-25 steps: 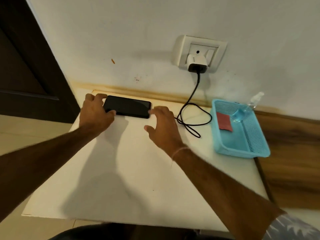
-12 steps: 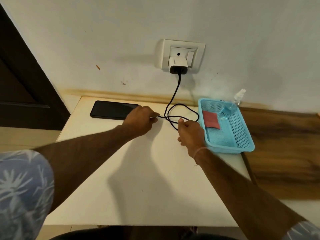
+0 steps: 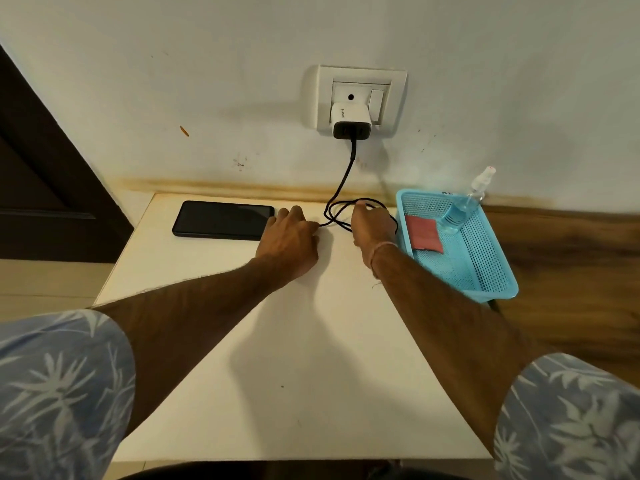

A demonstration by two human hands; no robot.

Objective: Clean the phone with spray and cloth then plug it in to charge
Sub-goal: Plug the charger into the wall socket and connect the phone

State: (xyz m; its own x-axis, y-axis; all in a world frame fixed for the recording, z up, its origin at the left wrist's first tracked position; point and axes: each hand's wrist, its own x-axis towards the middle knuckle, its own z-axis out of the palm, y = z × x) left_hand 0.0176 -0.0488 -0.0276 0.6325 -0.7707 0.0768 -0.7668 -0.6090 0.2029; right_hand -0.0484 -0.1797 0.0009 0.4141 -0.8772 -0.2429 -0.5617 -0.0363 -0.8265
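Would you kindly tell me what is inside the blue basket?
A red cloth lies flat on the floor of the blue basket, and a clear spray bottle leans in its far corner. Anything under the cloth is hidden.

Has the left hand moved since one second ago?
Yes. The left hand went rightward, from the phone's left end to its right end, nearer the wall socket, and now holds the cable.

Cable loops between phone, basket
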